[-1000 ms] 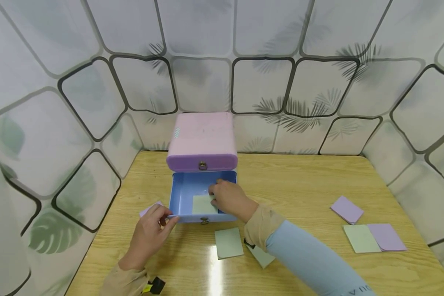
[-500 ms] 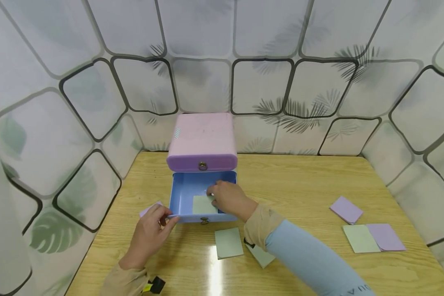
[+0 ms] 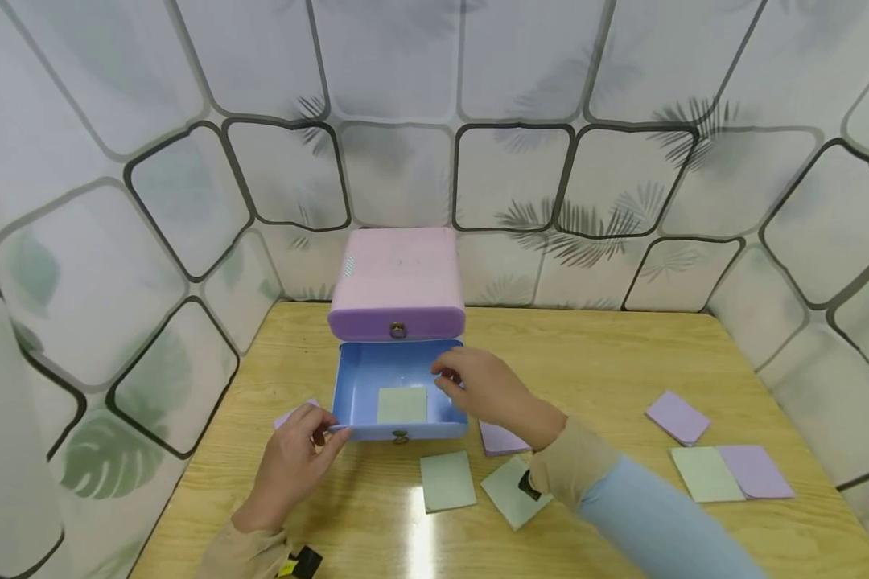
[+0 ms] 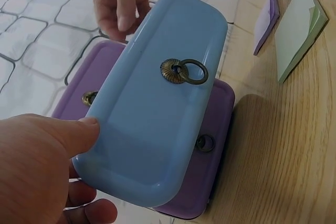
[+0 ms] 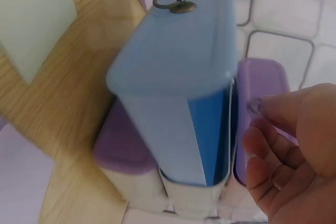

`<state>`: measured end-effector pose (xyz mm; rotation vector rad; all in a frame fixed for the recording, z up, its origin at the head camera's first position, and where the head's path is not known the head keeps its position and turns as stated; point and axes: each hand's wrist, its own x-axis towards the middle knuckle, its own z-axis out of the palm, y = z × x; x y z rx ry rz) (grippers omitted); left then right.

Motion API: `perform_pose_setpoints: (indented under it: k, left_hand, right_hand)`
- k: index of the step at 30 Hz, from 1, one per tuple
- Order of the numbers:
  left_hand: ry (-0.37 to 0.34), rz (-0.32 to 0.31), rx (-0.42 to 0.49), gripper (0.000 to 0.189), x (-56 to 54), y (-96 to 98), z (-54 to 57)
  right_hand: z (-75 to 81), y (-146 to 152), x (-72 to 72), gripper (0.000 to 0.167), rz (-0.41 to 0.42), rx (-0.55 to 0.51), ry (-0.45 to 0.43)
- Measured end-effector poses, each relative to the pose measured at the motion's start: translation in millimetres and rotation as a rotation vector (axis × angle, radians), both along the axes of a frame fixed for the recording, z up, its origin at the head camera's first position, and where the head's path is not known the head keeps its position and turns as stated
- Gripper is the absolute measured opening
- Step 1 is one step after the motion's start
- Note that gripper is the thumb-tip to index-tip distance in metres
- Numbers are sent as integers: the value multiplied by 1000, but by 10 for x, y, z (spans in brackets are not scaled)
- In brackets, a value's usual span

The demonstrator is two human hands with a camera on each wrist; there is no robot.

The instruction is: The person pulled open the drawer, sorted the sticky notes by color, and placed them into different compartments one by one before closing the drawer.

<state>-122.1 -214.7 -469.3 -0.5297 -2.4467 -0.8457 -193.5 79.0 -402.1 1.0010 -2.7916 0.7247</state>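
Observation:
A blue drawer (image 3: 358,370) stands pulled out of a small pink cabinet (image 3: 405,265) with purple drawer fronts. My left hand (image 3: 294,462) pinches the left corner of the drawer's front, thumb on the outside (image 4: 79,135). A pale green sticky note pad (image 3: 401,405) lies flat inside the drawer, near its front. My right hand (image 3: 488,390) hovers over the drawer's right edge, its fingers loosely bent and holding nothing. A brass ring pull (image 4: 181,72) shows on the blue front in the left wrist view.
Two green pads (image 3: 447,481) (image 3: 516,490) and a purple pad (image 3: 503,439) lie in front of the drawer. More purple (image 3: 678,416) and green (image 3: 706,474) pads sit at the right. A purple pad (image 3: 297,413) is partly hidden behind my left hand.
My right hand has come up out of the drawer and moved right, leaving the green pad inside in full view. The left hand keeps its grip on the drawer corner.

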Motion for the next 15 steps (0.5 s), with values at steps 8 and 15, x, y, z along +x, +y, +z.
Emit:
perform_pose_setpoints:
  k: [8,15]
  left_hand:
    - [46,-1,-4,20,16,32,48]
    - [57,-8,-9,20,-4,34,65]
  right_hand:
    - [-110,532,158,7,-44,-99,-6]
    - [-473,655,298,7,-63,-95,-82]
